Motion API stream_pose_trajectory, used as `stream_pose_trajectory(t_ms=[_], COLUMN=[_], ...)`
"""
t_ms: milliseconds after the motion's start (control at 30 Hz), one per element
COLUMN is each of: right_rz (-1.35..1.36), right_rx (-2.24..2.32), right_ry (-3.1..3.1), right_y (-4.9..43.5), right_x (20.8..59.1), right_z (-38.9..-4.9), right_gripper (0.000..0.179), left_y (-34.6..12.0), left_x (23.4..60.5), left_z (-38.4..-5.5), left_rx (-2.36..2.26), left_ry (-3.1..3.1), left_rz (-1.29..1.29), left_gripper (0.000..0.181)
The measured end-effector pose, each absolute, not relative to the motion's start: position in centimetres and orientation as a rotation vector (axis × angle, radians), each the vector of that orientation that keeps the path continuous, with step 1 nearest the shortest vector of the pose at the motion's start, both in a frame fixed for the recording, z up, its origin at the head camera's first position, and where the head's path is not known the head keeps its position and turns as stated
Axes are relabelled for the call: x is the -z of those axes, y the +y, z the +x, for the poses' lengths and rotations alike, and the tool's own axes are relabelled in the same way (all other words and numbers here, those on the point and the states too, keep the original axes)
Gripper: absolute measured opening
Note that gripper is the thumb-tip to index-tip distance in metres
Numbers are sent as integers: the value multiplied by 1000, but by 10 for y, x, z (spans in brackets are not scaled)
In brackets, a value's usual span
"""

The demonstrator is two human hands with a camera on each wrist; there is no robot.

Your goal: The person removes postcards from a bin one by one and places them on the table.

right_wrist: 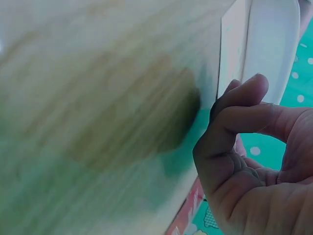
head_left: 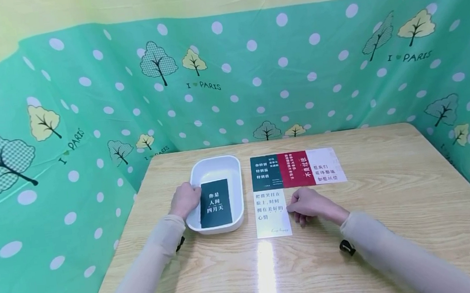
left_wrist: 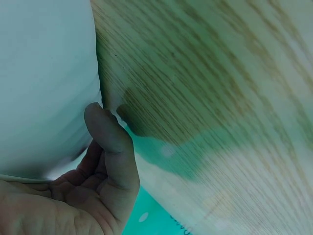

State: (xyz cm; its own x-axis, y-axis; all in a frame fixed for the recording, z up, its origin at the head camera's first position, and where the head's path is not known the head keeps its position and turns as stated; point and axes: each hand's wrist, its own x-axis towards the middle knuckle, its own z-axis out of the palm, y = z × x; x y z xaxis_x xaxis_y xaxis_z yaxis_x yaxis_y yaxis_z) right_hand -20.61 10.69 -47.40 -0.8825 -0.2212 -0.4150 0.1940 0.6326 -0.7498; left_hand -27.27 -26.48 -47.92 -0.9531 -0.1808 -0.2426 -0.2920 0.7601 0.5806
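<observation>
My left hand (head_left: 185, 200) grips the left rim of a white plastic basin (head_left: 236, 184). A dark green card (head_left: 215, 217) with white lettering leans inside the basin. At the right edge of a white card (head_left: 272, 221) with grey lettering, my right hand (head_left: 312, 204) has thumb and index finger pinched together on that edge. This card lies flat just below a dark green card (head_left: 265, 179). A red card (head_left: 295, 171) and a pale lettered card (head_left: 327, 168) continue that row to the right. The right fingertips partly hide the card edge in the right wrist view (right_wrist: 234, 58).
The wooden table (head_left: 402, 186) extends right of the cards and toward the front. A green dotted curtain (head_left: 279, 79) with tree prints hangs behind it and on both sides. A bright strip of light reflects on the tabletop below the white card.
</observation>
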Motion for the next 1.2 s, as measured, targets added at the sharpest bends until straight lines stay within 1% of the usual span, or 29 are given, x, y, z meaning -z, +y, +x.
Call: stream_pose_trajectory(t_ms=[200,500,800,1033,1200], right_rz=[-60,-127,-209,-330,-357], right_rx=[1145,1133,1047,961,916], right_ry=[2456,2493,2568,2635,2649], right_y=[115,116,102,87,73], right_x=[464,440,404,383,367], right_z=[-216,-235,-250,-263,-269], right_gripper=[12,15,16,15,14], left_y=[-265,-269,-268,-267,-265], left_x=[480,482,482,483,483], left_z=[-272,-270,-271,-273,-275], left_rx=[-969,-957,-934,-935,-939], left_ry=[2780,2785,2793,2796,2795], left_rz=[-386,-385,-377,-364,-366], left_gripper=[45,43,42,41,41])
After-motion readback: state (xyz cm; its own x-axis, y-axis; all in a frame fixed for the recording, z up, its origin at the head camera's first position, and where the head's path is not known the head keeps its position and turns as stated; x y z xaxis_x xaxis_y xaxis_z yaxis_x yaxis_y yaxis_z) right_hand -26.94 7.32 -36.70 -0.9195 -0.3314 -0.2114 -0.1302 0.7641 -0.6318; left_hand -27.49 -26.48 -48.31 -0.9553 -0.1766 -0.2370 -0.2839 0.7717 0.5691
